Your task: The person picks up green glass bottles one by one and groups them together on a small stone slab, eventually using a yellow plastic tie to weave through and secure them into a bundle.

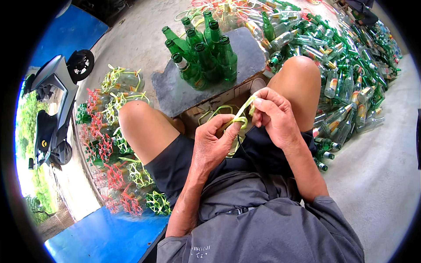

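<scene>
A strip of yellow-green plastic strapping (243,109) runs between my two hands above my lap. My left hand (215,139) pinches a looped part of it between thumb and fingers. With thumb and forefinger, my right hand (274,115) grips the strip a little higher up. Slack strapping hangs below the hands, partly hidden behind them. Beyond my knees, several green glass bottles (200,56) stand upright in a tight cluster on a low board with a grey top (250,49).
Loose green and clear glass bottles (345,72) lie heaped to the right. Bottle bundles tied with red and yellow-green strapping (105,144) stack at the left. Farther left is a motor scooter (59,95). More loose strapping (223,6) lies at the back. Blue panels (111,240) stand at left.
</scene>
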{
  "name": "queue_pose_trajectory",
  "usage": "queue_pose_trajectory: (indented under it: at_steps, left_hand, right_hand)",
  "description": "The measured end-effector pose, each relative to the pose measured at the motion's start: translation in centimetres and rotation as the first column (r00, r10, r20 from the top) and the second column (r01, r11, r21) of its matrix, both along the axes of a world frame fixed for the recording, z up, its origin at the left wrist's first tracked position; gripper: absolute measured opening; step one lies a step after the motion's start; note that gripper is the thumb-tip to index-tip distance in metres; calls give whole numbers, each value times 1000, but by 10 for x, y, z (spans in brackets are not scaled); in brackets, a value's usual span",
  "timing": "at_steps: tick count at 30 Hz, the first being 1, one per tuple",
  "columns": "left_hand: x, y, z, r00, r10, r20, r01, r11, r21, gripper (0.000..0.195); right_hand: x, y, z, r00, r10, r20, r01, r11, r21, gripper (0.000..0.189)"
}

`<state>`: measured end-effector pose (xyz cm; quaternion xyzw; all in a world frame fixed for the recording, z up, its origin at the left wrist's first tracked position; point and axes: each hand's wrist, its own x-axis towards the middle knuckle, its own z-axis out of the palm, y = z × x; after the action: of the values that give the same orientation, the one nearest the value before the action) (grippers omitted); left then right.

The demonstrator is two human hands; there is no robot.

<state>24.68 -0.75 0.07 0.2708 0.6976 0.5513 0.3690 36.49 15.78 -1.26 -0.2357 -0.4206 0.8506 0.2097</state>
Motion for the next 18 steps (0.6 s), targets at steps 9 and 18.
queue_pose_trajectory:
  at_steps: [9,18]
  left_hand:
    - [-5,-4,-5,999,-45,1,45,999,-15,23]
    - [-14,-14,3,990,23,140,-33,997,70,23]
  right_hand:
    - [7,12,3,1000,-4,-4,4,992,129,12]
    - [30,27,27,981,-144,129,62,865,497,12]
